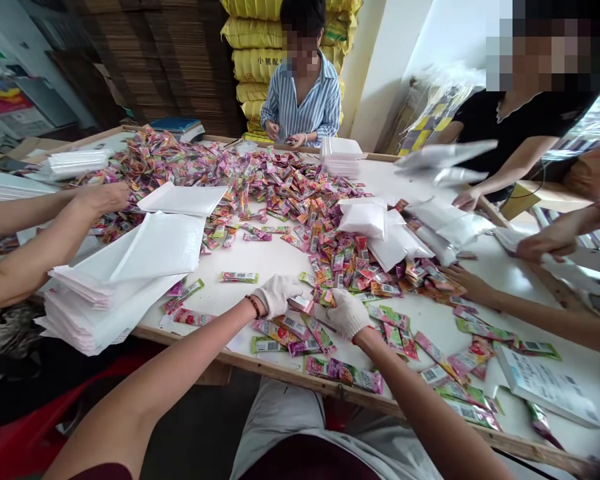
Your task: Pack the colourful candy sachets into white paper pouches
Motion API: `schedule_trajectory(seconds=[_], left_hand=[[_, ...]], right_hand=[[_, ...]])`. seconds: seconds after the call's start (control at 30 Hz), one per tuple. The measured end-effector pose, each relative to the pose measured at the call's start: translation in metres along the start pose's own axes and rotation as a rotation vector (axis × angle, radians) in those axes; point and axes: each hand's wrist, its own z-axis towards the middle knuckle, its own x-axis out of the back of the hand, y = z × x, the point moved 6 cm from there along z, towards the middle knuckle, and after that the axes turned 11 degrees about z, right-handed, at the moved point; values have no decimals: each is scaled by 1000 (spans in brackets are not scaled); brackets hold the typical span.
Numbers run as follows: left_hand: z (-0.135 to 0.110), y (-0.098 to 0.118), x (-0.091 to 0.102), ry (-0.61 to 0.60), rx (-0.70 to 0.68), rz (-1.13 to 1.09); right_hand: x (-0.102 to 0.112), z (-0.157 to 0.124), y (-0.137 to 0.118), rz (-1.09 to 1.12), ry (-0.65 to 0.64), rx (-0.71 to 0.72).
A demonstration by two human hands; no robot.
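Observation:
My left hand, in a white knit glove with a beaded bracelet at the wrist, is closed with its fingertips on a small snack packet. My right hand, gloved likewise, pinches small packets just beside it; its fingertips are partly hidden. Both hands are low over the near edge of the white table. Loose pink, green and purple packets lie under and around them. Beyond the hands spreads a large heap of the same packets.
White padded mailers are stacked at left. Filled white mailers lie on the heap at right. A white box sits at the near right. Co-workers' arms reach in from both sides, and a person stands across the table.

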Motion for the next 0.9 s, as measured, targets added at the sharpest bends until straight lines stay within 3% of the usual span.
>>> schedule_trajectory(seconds=[0.07,0.17,0.37,0.53,0.6,0.7,0.8,0.9], left_hand=[[-9,-6,2,-1,63,-42],[-22,-3,-6,-48,116,-83],[-22,27,-24,-204,6,114],[-22,20,-4,-129,2,164],[-30,9,2,-115,94,102],[-44,2,-1,-163,176,40],[-49,9,-15,-255,130,110],[-46,15,-23,-278,79,177]], right_hand=[[4,-11,5,132,43,-35],[-5,-27,6,268,-9,-97],[-32,-35,-12,24,-144,-72],[-24,-37,-11,107,-187,-35],[-13,-43,-8,139,-164,23],[-4,-55,-16,117,-163,229],[-13,-65,-30,-29,-213,404],[-27,-63,-40,-200,-271,407]])
